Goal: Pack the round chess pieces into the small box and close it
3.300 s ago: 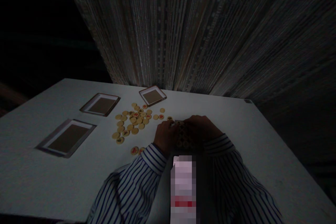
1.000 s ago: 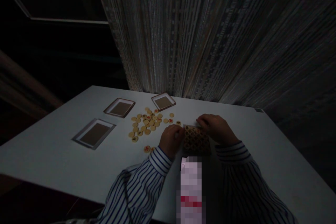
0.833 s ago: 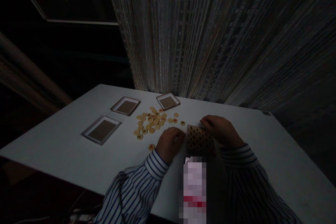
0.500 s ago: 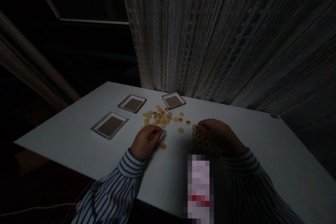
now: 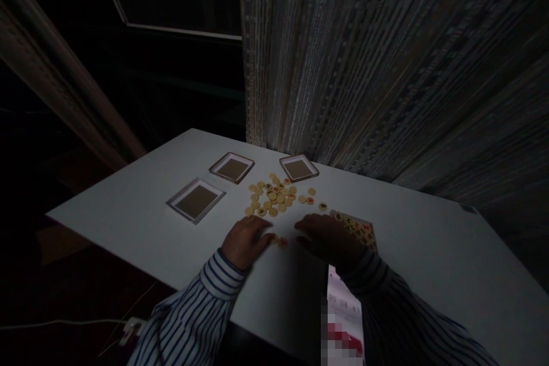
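Note:
My left hand (image 5: 245,240) rests low over the white table (image 5: 146,211), thumb and fingers apart. By its thumb tip lie two round Chinese chess pieces: one (image 5: 273,238) partly behind the thumb, the other (image 5: 283,242) with a red character. My right hand (image 5: 328,238) hovers just right of them, fingers pointing left and thumb apart, with nothing visible in its grasp. Partly hidden behind it, a box (image 5: 371,226) holds rows of chess pieces. Beyond both hands spreads a loose pile of chess pieces (image 5: 273,197), some face down, others showing red or dark characters.
Three shallow trays stand further back: a left one (image 5: 170,202), a middle one (image 5: 251,170) and a right one (image 5: 315,172). A lit phone (image 5: 341,297) is at the near edge, under my right forearm. String curtains (image 5: 343,68) hang behind the table.
My right hand has moved left, away from the box, toward my left hand. My left thumb and fingers have parted. Two pieces now show beside it where one showed before. The view has shifted.

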Available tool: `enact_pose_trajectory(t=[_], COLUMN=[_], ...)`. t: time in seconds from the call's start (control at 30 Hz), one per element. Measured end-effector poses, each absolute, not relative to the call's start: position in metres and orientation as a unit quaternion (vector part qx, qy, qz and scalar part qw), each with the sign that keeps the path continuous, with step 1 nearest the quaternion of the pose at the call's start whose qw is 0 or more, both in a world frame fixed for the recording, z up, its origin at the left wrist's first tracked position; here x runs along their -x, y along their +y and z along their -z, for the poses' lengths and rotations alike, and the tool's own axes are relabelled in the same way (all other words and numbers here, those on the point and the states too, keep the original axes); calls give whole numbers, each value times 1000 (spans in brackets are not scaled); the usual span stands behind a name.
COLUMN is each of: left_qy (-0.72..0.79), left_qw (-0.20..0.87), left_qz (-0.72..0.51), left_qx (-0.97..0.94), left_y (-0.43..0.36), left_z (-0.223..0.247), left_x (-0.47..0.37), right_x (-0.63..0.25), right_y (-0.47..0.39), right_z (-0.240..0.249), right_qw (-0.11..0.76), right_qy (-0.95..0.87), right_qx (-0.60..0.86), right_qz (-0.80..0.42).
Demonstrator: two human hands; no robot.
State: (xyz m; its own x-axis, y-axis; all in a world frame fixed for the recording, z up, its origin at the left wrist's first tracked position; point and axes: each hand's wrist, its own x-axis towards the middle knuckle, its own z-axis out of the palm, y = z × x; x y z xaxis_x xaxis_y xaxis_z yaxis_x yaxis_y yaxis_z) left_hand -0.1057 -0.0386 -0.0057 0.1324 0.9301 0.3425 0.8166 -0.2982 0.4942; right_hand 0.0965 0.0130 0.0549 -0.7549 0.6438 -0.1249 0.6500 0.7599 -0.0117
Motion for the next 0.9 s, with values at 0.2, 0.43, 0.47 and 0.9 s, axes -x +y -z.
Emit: enact_pose_trajectory(t=[0.2,0.43,0.47,0.9], left_qy=[611,645,639,619], left_qw=[73,80,88,92], left_qz=[-300,-259,-255,-216], left_qx=[-730,-715,-720,-750], left_y=[-11,40,46,58], left_z=[-11,-19,-17,5], left_x=[128,136,135,120], right_x=[-89,-80,-78,-45], right_y=[33,61,64,95], right_z=[-57,-51,-50,-37], right_qw=[73,49,42,22], right_qy=[931,912,908,909], right_qx=[-357,-406,-413,-411], right_qz=[-1,38,44,59])
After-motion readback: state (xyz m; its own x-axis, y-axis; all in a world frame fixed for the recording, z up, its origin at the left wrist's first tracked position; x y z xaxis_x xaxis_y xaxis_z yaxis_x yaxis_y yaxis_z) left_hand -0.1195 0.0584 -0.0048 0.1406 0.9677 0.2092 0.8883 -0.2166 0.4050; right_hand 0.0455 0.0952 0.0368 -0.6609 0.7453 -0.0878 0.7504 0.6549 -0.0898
